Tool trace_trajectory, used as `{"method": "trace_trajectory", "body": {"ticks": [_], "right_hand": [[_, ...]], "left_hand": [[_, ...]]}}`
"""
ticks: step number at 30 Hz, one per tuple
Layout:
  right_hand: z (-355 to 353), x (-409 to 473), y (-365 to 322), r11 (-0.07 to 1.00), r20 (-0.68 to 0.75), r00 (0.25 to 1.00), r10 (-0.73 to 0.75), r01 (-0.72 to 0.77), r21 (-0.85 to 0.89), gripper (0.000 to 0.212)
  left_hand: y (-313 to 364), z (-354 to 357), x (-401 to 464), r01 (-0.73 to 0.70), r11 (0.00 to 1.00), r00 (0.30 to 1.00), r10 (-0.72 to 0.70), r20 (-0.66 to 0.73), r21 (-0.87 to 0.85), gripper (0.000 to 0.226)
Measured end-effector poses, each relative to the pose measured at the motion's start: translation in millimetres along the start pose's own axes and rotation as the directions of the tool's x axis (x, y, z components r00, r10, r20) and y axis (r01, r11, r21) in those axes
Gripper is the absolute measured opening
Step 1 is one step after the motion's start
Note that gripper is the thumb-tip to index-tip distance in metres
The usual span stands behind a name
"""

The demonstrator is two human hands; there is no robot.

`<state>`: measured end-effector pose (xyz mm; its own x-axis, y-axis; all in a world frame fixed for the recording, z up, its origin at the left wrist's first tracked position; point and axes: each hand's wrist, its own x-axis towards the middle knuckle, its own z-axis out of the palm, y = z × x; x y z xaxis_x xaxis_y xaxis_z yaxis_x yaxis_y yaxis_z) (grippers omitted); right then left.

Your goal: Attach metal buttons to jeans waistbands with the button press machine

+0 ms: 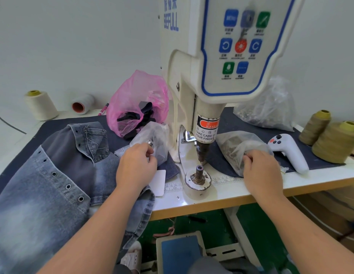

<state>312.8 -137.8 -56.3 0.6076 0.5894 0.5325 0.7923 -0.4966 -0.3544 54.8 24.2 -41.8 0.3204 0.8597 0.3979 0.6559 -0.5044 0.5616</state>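
Note:
The button press machine (211, 56) stands in the middle of the table, its upper punch (201, 153) raised above the bare lower die (198, 175). A grey-blue denim garment (53, 175) with metal eyelets lies at the left and hangs over the table edge. My left hand (136, 167) rests over it, its curled fingers at the mouth of a clear bag of buttons (154, 139). Right of the die, my right hand (261, 173) has its fingertips curled into a second clear bag of small metal parts (233, 147). Any piece pinched is hidden.
A pink bag (132, 99) with dark items sits behind the left bag. A white handheld controller (288, 151) lies at the right, with olive thread cones (334, 141) beyond. Cream thread cones (40, 105) stand at the back left. A foot pedal (180, 252) sits under the table.

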Motion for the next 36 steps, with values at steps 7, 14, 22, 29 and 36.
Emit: {"method": "trace_trajectory", "body": {"ticks": [7,14,22,29,36], "right_hand": [[-3.6,-1.7,-2.7,0.996,-0.008,1.0,0.024,-0.024,0.082,0.007],[-4.3,-2.0,-0.8,0.979,0.032,0.995,0.099,-0.103,0.177,0.009],[-6.4,1.3,0.3,0.971,0.122,0.986,0.11,-0.133,0.199,0.01],[-16.2,15.4,0.0,0.998,0.223,0.975,0.006,0.007,-0.06,0.021],[-33.3,26.9,-2.1,0.9,0.345,0.937,-0.058,0.198,-0.388,0.025]], "left_hand": [[1.2,-1.1,0.5,0.008,1.0,1.0,-0.008,0.013,0.009,0.016],[0.7,-0.4,-0.1,0.009,1.0,1.0,-0.01,0.008,0.004,0.016],[0.1,-0.2,-0.4,0.009,1.0,1.0,-0.009,0.009,0.001,0.015],[-0.1,-0.2,0.1,0.002,1.0,1.0,-0.002,0.016,0.011,0.015],[-0.4,0.9,1.1,-0.003,1.0,1.0,0.002,0.016,0.023,0.016]]}}
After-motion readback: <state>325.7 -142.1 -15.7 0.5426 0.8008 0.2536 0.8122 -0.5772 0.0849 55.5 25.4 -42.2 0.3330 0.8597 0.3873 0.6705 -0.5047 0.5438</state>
